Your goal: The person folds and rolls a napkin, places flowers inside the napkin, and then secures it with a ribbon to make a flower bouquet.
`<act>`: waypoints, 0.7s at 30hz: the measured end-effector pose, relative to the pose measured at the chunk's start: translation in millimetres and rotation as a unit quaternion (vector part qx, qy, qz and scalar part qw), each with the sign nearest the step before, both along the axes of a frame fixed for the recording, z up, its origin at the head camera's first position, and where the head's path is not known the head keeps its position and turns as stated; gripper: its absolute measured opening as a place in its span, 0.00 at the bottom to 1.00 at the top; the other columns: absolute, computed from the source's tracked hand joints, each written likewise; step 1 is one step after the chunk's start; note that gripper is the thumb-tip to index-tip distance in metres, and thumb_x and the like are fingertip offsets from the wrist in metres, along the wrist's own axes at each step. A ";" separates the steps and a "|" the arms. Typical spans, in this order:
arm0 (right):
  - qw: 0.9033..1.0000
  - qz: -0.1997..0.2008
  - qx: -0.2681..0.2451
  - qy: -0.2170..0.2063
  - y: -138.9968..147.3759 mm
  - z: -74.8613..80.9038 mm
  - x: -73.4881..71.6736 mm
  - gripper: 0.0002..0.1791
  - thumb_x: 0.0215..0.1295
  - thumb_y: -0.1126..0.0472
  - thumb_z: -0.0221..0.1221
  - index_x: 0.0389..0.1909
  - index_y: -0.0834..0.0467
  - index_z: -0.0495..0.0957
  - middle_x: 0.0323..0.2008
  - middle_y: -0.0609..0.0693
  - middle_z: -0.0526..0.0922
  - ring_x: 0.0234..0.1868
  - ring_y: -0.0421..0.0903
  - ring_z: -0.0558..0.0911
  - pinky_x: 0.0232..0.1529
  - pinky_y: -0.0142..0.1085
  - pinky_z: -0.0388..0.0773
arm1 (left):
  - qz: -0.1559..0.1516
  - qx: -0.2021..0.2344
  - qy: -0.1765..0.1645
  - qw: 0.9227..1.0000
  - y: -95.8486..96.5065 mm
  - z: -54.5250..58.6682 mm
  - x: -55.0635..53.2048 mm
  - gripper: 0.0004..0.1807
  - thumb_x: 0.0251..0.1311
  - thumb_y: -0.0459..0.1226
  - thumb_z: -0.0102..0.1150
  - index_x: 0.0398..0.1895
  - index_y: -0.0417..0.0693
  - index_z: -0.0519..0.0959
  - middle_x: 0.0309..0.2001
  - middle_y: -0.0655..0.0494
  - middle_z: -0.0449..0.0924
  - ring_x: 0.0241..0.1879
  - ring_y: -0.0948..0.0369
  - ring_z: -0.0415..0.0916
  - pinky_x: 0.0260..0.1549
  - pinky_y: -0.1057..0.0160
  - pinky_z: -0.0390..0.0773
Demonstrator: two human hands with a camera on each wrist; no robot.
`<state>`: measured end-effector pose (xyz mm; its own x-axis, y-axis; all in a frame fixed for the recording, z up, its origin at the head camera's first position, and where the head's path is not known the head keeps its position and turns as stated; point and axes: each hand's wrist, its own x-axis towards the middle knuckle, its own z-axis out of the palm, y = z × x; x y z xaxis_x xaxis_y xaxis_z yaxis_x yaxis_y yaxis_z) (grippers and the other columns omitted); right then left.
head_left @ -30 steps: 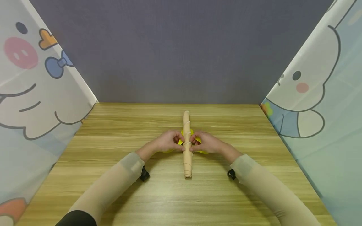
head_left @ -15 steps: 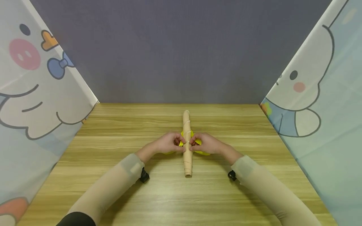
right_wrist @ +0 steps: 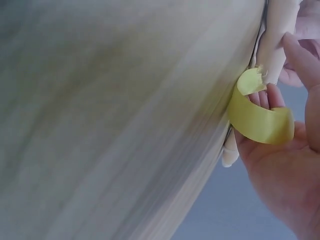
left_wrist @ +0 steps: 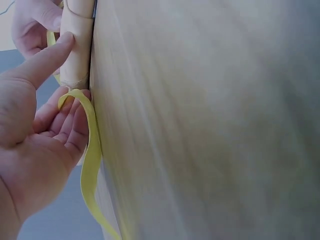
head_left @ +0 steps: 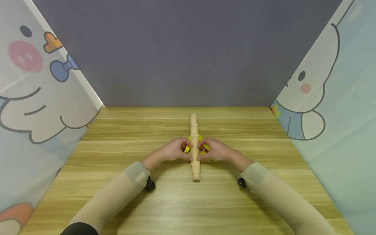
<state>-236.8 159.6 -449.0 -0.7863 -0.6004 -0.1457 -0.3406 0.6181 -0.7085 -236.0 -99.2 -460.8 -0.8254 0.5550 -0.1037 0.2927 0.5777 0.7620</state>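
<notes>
A tan roll (head_left: 195, 168), wound like a scroll with thin pale lines across it, lies lengthwise at the middle of the table. My left hand (head_left: 177, 149) grips its left side, thumb nearer me and fingertips farther off. From the right, my right hand (head_left: 216, 149) holds the roll in a mirrored way. A yellow ribbon (head_left: 206, 146) passes beneath the roll and shows on both sides. In the left wrist view the ribbon (left_wrist: 90, 170) trails down past the fingers. The right wrist view has a frayed ribbon end (right_wrist: 252, 80) curling over the fingers.
The wood-grain table (head_left: 188, 209) ends at a dark grey wall panel (head_left: 185, 55) behind the roll. Cartoon-printed cloths hang at the left (head_left: 44, 107) and right (head_left: 337, 137). Both sleeved forearms reach in from the front, with a black device at each wrist.
The roll has shifted slightly away from me between the hands, which stay nearly in place. Less yellow ribbon shows beside the hands. The head view has moved a little.
</notes>
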 end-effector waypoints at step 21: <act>1.000 0.012 0.019 0.011 -3.4 0.4 10.3 0.06 0.73 0.51 0.73 0.38 0.48 0.89 0.34 0.39 0.89 0.35 0.39 0.79 0.39 0.34 0.78 | -0.012 0.004 -0.028 1.000 -0.8 3.4 7.2 0.09 0.66 0.40 0.79 0.40 0.47 0.89 0.34 0.59 0.87 0.34 0.66 0.79 0.34 0.67 0.80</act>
<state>-226.5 156.2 -448.5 -0.7749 -0.6138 -0.1510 -0.3714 0.6355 -0.6769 -228.8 -100.0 -457.3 -0.8044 0.5763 -0.1444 0.2636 0.5640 0.7826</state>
